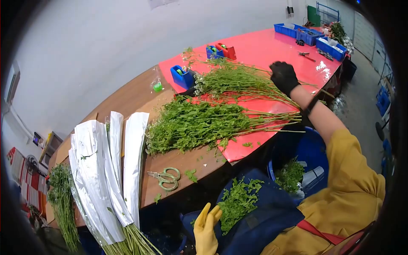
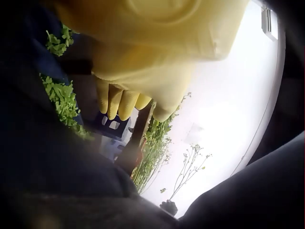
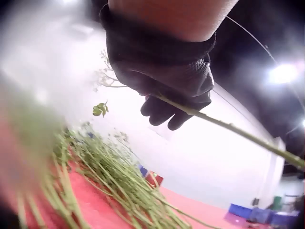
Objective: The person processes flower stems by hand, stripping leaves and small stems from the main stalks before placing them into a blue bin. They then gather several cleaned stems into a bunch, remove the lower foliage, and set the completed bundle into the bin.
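My right hand (image 1: pixel 284 77) in a black glove is over the stem ends of the rear pile of flowering greens (image 1: pixel 238 78). In the right wrist view the gloved hand (image 3: pixel 162 76) grips one long green stem (image 3: pixel 228 126), fingers curled. The left wrist view also shows that black glove (image 2: pixel 169 206) with a thin branching stem. My left hand (image 1: pixel 205 231), in a yellow glove, is low in front of the apron, beside leafy sprigs (image 1: pixel 240 202); its fingers (image 2: pixel 114 102) are loosely extended and nothing shows in them. A leafier bunch (image 1: pixel 199 123) lies nearer the table's front.
White-wrapped bunches (image 1: pixel 95 170) and green scissors (image 1: pixel 165 178) lie on the brown table (image 1: pixel 170 159) at left. Blue (image 1: pixel 182 77) and red (image 1: pixel 226 51) tape dispensers stand behind the greens. Blue trays (image 1: pixel 331 49) are at the far right corner; a blue bin (image 1: pixel 312 146) stands below the edge.
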{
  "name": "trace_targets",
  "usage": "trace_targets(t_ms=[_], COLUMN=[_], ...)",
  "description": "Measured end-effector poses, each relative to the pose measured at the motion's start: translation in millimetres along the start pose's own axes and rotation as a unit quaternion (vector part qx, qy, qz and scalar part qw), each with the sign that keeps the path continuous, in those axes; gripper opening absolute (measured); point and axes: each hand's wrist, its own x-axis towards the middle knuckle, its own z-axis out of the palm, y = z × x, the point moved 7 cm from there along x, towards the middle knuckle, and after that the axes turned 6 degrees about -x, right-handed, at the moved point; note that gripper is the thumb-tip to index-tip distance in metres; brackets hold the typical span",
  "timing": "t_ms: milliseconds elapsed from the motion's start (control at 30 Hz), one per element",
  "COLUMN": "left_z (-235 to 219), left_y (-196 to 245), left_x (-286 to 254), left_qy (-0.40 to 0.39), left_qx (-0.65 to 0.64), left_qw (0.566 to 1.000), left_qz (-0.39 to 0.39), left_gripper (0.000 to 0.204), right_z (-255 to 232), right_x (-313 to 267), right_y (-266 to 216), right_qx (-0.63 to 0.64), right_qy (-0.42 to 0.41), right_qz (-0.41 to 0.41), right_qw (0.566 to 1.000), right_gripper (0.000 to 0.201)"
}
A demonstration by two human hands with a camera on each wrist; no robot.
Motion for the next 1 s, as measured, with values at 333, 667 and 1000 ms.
trace_targets(t_ms=[333, 667, 1000], left_z=[-21.0, -14.3, -13.1], left_y=[-5.0, -12.9, -10.6], left_x=[-13.3, -0.6, -3.2], left_qy=[0.043, 0.04, 0.036], left_qx=[-0.015, 0.016, 0.016], left_qw=[0.999, 0.998, 0.998], left_qz=[0.002, -0.038, -0.058], left_gripper=[0.046, 0.046, 0.045], right_z=[78.3, 43.6, -143.5], right_x=[-100.7, -103.0, -53.3], right_y=[-128.1, -102.3, -78.5], right_qx=[0.071, 0.399, 0.345], right_qy=[-0.249, -0.198, 0.133], right_qz=[-0.01, 0.056, 0.044], right_qw=[0.966, 0.894, 0.928], right_gripper=[0.027, 0.027, 0.014])
